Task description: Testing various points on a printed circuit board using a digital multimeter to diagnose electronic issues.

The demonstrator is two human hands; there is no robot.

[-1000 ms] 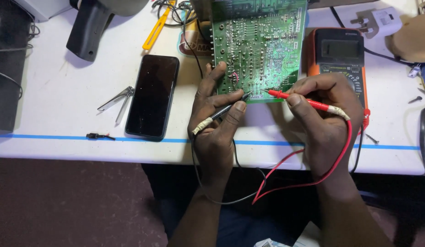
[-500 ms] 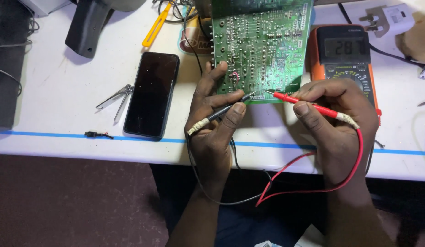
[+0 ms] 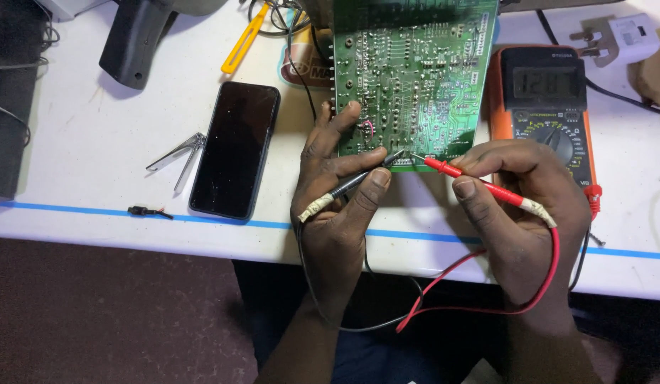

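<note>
The left hand pinches a slim black probe, fingertips steadying the green circuit board on the white table. The right hand pinches a glossy red probe; both metal tips meet the board's solder-dotted lower edge, beside the orange multimeter.

Electronics repair bench: circuit board, multimeter w/ probes, tweezers, cables on white table.

Glossy glass-fronted black phone, matt green circuit board, smooth white tabletop.
</note>
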